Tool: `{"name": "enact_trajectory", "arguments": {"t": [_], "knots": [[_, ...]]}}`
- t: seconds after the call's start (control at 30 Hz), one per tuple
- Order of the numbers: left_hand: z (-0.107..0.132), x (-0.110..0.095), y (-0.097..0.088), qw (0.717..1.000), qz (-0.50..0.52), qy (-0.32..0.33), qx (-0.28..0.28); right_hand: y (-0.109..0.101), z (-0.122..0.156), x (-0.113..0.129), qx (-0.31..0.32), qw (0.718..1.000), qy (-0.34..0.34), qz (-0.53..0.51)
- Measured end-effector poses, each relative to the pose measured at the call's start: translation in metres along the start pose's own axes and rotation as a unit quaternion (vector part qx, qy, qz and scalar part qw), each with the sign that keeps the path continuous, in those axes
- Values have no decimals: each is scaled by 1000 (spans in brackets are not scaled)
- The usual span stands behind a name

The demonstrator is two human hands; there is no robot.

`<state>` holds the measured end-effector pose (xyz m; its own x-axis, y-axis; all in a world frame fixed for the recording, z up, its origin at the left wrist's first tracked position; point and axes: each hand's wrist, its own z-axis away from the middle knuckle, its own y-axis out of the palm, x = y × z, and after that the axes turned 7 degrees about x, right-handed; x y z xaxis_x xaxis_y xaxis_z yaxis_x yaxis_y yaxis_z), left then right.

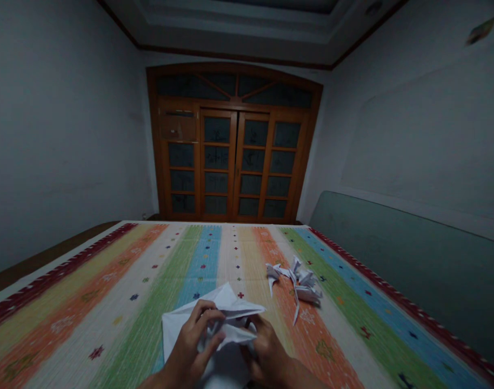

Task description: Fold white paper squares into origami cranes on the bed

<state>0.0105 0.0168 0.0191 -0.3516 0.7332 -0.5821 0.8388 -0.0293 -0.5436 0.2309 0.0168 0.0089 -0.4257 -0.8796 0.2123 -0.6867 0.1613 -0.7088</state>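
Note:
A sheet of white paper [225, 310], partly folded into pointed flaps, lies low in the middle of the head view on a striped cloth. My left hand [192, 343] pinches its left side with bent fingers. My right hand [267, 351] grips its right side, fingers curled under the paper. Both hands are close together at the bottom edge of the view.
Folded white paper figures [299, 283] lie in a small heap to the right, beyond my hands. The striped multicolour cloth [121, 302] covers a wide flat surface. A grey-green panel [401, 259] runs along the right side. Wooden glazed doors [231, 162] stand at the far wall.

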Motion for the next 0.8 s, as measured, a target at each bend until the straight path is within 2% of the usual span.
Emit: {"name": "enact_trajectory", "arguments": {"t": [0.37, 0.6, 0.8], "knots": [[2, -2, -1, 1000, -28, -9, 3, -1, 2, 0, 10, 1000, 7, 6], [4, 1, 1, 1000, 5, -15, 26, 1, 4, -1, 19, 1000, -3, 10], [8, 6, 3, 997, -7, 20, 80, 0, 5, 3, 25, 1000, -4, 12]]}}
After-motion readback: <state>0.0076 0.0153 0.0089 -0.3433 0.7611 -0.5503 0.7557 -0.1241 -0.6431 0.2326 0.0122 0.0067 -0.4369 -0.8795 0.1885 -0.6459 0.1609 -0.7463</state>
